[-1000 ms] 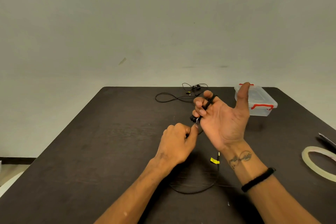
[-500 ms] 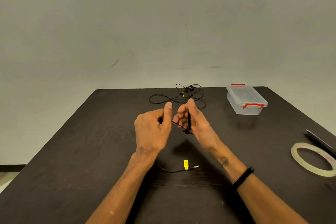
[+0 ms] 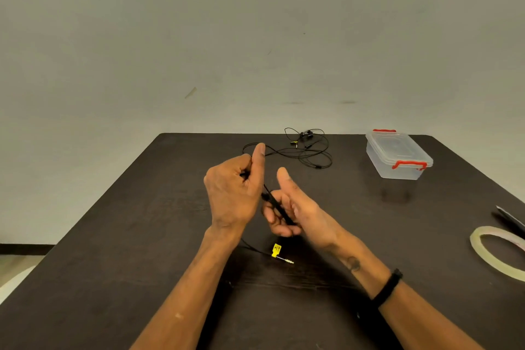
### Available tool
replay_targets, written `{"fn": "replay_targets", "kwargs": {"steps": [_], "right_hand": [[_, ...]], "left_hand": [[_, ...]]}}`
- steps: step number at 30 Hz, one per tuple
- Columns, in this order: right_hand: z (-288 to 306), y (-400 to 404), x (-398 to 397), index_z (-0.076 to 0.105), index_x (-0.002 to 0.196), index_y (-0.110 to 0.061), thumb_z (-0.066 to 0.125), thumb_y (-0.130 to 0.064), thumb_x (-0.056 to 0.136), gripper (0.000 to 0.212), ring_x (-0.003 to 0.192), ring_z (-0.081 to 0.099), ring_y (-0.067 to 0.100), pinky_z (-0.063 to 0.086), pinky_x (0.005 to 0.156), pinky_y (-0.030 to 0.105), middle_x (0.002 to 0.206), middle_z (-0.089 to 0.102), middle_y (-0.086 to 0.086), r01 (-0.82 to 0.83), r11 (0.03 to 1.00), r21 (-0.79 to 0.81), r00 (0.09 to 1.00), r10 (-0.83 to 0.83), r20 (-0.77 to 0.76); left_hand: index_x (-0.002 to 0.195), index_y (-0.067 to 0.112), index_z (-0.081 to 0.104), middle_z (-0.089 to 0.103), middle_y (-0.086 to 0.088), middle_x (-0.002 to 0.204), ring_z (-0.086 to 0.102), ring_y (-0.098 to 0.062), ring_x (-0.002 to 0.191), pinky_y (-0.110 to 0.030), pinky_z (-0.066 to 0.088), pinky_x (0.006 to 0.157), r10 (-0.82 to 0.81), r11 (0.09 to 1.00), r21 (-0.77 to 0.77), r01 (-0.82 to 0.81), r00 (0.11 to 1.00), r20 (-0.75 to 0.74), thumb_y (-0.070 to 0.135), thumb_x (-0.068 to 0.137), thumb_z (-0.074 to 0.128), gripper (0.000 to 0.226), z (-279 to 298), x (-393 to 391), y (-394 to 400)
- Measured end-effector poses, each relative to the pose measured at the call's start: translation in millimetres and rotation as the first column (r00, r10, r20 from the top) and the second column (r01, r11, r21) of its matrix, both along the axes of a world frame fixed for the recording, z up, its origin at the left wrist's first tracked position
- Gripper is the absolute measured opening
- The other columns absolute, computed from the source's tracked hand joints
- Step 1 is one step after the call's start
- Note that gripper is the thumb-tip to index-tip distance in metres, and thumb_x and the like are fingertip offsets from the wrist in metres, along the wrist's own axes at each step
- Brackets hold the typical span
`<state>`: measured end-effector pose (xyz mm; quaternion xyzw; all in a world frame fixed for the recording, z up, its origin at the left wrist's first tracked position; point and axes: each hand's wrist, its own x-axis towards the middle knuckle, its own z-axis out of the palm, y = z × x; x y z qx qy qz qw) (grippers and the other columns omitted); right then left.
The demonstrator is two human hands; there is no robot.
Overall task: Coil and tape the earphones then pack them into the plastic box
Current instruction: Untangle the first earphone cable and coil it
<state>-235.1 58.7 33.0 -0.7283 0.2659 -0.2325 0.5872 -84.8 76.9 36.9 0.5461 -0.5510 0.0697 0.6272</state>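
My left hand [image 3: 233, 193] is closed around the black cord of a pair of earphones [image 3: 279, 210], thumb up. My right hand [image 3: 295, 207] has the same cord wound in loops around its fingers, thumb raised. The cord's loose end trails down to the table and ends in a jack with a yellow tag [image 3: 276, 250]. A second pair of black earphones [image 3: 308, 150] lies tangled at the far edge. The clear plastic box [image 3: 397, 155] with red latches stands shut at the far right.
A roll of clear tape [image 3: 495, 253] lies flat near the right edge of the dark table [image 3: 142, 236]. A thin dark flat object [image 3: 511, 219] lies just behind the roll. A pale wall stands behind the table.
My left hand rose from below my right hand to its left side, drawing the cord around my right fingers. The trailing cord grew shorter and the yellow-tagged jack slid nearer my hands.
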Motion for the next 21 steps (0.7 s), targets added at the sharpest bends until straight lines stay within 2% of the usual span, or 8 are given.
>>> {"fn": "replay_targets", "kwargs": {"steps": [2,5,8,11,13,17,19,21], "right_hand": [[4,-1,-1,0.055,0.075,-0.009,0.014,-0.095,0.083,0.095,0.048,0.03,0.019,0.025,0.051,0.027,0.054,0.041,0.005,-0.099,0.985,0.142,0.995,0.095,0.04],[12,-3,-3,0.05,0.075,-0.007,-0.001,-0.089,0.088,0.097,0.052,0.016,0.025,0.021,0.058,0.039,0.054,0.038,0.006,-0.253,0.922,0.292,0.963,0.212,0.166],[19,-4,-7,0.047,0.077,-0.009,0.0,-0.091,0.087,0.095,0.053,0.011,0.024,0.024,0.06,0.039,0.058,0.036,0.005,-0.335,0.852,0.401,0.926,0.219,0.307],[22,-7,-9,0.047,0.083,-0.01,0.008,-0.093,0.087,0.091,0.055,0.017,0.024,0.026,0.063,0.039,0.064,0.04,0.008,-0.386,0.8,0.459,0.878,0.167,0.448],[22,-7,-10,0.048,0.087,-0.011,0.013,-0.092,0.088,0.089,0.058,0.024,0.024,0.031,0.067,0.039,0.07,0.045,0.011,-0.403,0.789,0.464,0.841,0.119,0.528],[21,-10,-13,0.052,0.095,-0.008,0.023,-0.091,0.09,0.088,0.07,0.045,0.028,0.036,0.074,0.042,0.085,0.052,0.019,-0.387,0.788,0.479,0.755,-0.029,0.655],[21,-12,-15,0.054,0.099,-0.007,0.031,-0.09,0.089,0.087,0.078,0.053,0.03,0.041,0.079,0.041,0.092,0.057,0.021,-0.352,0.789,0.504,0.696,-0.14,0.705],[21,-16,-19,0.056,0.1,-0.007,0.035,-0.089,0.088,0.086,0.084,0.058,0.031,0.046,0.084,0.041,0.097,0.061,0.022,-0.274,0.804,0.528,0.625,-0.268,0.733]], "left_hand": [[0.049,0.021,0.031,0.028,0.01,0.042,0.027,-0.012,0.039,-0.024,0.022,0.045,-0.008,1.0,-0.003,0.008,1.0,-0.001,0.036,0.104,0.065,0.066,1,1,1],[0.05,0.022,0.028,0.025,0.01,0.043,0.024,-0.011,0.041,-0.023,0.021,0.046,-0.026,0.999,0.023,0.026,0.999,-0.022,0.04,0.103,0.063,0.067,0,1,0],[0.051,0.011,0.031,0.027,0.001,0.044,0.024,-0.011,0.045,-0.031,0.023,0.048,-0.036,0.992,0.118,0.043,0.997,-0.061,0.049,0.103,0.06,0.071,-5,4,-4],[0.052,0.009,0.041,0.031,0.002,0.044,0.028,-0.011,0.046,-0.031,0.026,0.049,-0.084,0.963,0.253,0.093,0.995,-0.046,0.054,0.103,0.057,0.071,-10,3,-8],[0.053,0.014,0.051,0.042,-0.001,0.044,0.035,-0.012,0.047,-0.035,0.035,0.051,-0.12,0.929,0.347,0.129,0.992,-0.048,0.054,0.104,0.055,0.065,-16,0,-10],[0.057,0.022,0.056,0.064,-0.005,0.056,0.061,-0.028,0.058,-0.041,0.046,0.058,-0.143,0.847,0.515,0.132,0.99,-0.018,0.03,0.099,0.064,0.044,-23,-6,-8],[0.056,0.02,0.052,0.059,-0.007,0.055,0.06,-0.038,0.065,-0.041,0.044,0.06,-0.139,0.815,0.572,0.094,0.99,0.035,0.028,0.097,0.064,0.044,-22,-11,-5],[0.054,0.016,0.046,0.047,-0.003,0.048,0.054,-0.039,0.061,-0.042,0.045,0.059,-0.156,0.801,0.595,0.06,0.981,0.111,0.029,0.096,0.061,0.047,-23,-20,-2]]}}
